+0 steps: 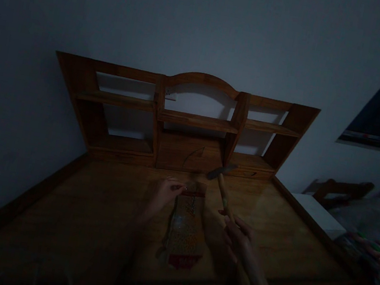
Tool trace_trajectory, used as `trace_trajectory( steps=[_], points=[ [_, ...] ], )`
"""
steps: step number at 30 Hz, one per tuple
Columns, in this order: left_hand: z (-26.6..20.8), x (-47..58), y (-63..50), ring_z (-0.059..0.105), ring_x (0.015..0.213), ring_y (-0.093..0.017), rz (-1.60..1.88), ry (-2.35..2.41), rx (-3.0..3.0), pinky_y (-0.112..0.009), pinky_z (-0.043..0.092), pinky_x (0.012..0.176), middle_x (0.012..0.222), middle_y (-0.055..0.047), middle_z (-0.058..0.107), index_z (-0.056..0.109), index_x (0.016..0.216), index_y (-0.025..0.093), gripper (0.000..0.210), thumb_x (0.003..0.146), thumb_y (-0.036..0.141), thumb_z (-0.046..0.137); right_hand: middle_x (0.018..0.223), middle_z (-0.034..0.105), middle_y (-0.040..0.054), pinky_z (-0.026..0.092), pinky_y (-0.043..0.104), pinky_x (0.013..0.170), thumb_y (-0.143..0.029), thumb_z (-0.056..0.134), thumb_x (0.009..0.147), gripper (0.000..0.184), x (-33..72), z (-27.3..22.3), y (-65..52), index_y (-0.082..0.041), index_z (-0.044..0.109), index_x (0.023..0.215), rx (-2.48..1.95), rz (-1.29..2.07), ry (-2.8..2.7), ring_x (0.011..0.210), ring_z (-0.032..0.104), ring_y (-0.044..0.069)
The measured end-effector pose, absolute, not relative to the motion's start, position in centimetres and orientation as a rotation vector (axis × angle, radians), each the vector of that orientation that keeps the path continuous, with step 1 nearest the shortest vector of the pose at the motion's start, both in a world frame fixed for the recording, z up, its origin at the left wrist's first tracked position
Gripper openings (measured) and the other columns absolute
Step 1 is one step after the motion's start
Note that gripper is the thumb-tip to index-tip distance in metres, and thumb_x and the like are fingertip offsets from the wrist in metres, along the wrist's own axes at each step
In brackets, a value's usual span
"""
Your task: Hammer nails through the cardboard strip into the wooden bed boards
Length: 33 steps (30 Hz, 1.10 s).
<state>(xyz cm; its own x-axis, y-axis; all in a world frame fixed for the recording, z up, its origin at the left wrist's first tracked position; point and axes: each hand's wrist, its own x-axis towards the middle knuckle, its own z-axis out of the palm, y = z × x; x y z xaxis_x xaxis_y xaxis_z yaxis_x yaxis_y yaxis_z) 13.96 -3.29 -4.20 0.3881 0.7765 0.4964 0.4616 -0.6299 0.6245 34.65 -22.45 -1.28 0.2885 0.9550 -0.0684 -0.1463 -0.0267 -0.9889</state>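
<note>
My right hand (238,235) is wrapped round the wooden handle of a hammer (224,193). Its dark metal head is raised at the far end, to the right of a flat printed packet (188,227). That packet lies lengthwise on the wooden desk (101,215), with red bands at its top and bottom. At its upper left corner my left hand (167,191) has thumb and fingers pinched together. A tiny bright spot shows at those fingertips, but what they hold is too small and dark to name.
A wooden shelf unit (199,121) with open compartments and small drawers runs along the desk's back edge, against the wall. To the right stand a white surface (318,215), a wooden chair back (344,189) and a colourful heap (375,256). The room is dim.
</note>
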Motion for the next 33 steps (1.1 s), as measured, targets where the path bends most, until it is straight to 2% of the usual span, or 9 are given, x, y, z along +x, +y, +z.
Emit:
trace_trajectory(
  steps=[2, 5, 7, 16, 26, 33],
  points=[
    [-3.1, 14.1, -3.5, 0.060, 0.086, -0.016, 1.111, 0.960, 2.331, -0.025, 0.046, 0.077, 0.092, -0.005, 0.065, 0.070, 0.104, 0.022, 0.024, 0.088, 0.023, 0.052, 0.045, 0.043, -0.0094, 0.025, 0.016, 0.025, -0.047, 0.069, 0.073, 0.042, 36.0, -3.7, -21.4, -0.014, 0.063, 0.100, -1.188, 1.168, -0.726, 0.027, 0.035, 0.006],
    [-2.1, 14.3, -4.3, 0.056, 0.099, -0.015, 0.943, 0.743, 2.547, -0.025, 0.045, 0.085, 0.107, -0.004, 0.059, 0.056, 0.127, 0.030, 0.042, 0.090, 0.014, 0.045, 0.046, 0.045, -0.0093, 0.026, 0.015, 0.023, -0.046, 0.067, 0.075, 0.035, 37.5, -6.4, -20.8, -0.015, 0.061, 0.091, -1.189, 1.162, -0.678, 0.026, 0.036, 0.005],
    [-2.1, 14.2, -4.8, 0.054, 0.100, -0.015, 0.845, 0.702, 2.659, -0.026, 0.045, 0.086, 0.110, -0.003, 0.056, 0.048, 0.133, 0.034, 0.050, 0.089, 0.010, 0.043, 0.046, 0.045, -0.0096, 0.028, 0.015, 0.022, -0.046, 0.065, 0.077, 0.032, 37.9, -7.2, -20.9, -0.017, 0.059, 0.088, -1.192, 1.167, -0.670, 0.025, 0.036, 0.005],
    [-4.3, 13.2, -4.1, 0.051, 0.104, -0.016, 0.805, 0.697, 2.711, -0.030, 0.044, 0.091, 0.114, -0.003, 0.051, 0.041, 0.137, 0.039, 0.056, 0.089, 0.010, 0.041, 0.046, 0.045, -0.0102, 0.031, 0.017, 0.021, -0.050, 0.062, 0.081, 0.032, 37.1, -7.3, -21.4, -0.019, 0.054, 0.079, -1.166, 1.135, -0.674, 0.023, 0.036, 0.005],
    [-5.3, 13.7, -3.2, 0.051, 0.102, -0.014, 0.788, 0.605, 2.580, -0.027, 0.044, 0.090, 0.108, -0.004, 0.051, 0.048, 0.133, 0.034, 0.048, 0.090, 0.012, 0.039, 0.048, 0.047, -0.0096, 0.031, 0.017, 0.022, -0.050, 0.062, 0.081, 0.032, 37.2, -7.2, -21.4, -0.018, 0.055, 0.080, -1.177, 1.123, -0.697, 0.023, 0.036, 0.005],
    [-5.2, 13.7, -4.0, 0.051, 0.103, -0.015, 0.770, 0.652, 2.557, -0.028, 0.042, 0.093, 0.112, -0.004, 0.051, 0.041, 0.138, 0.034, 0.050, 0.091, 0.015, 0.040, 0.049, 0.047, -0.0102, 0.031, 0.017, 0.022, -0.051, 0.061, 0.082, 0.032, 37.3, -7.2, -21.5, -0.019, 0.053, 0.081, -1.187, 1.125, -0.712, 0.023, 0.035, 0.005]
  ],
)
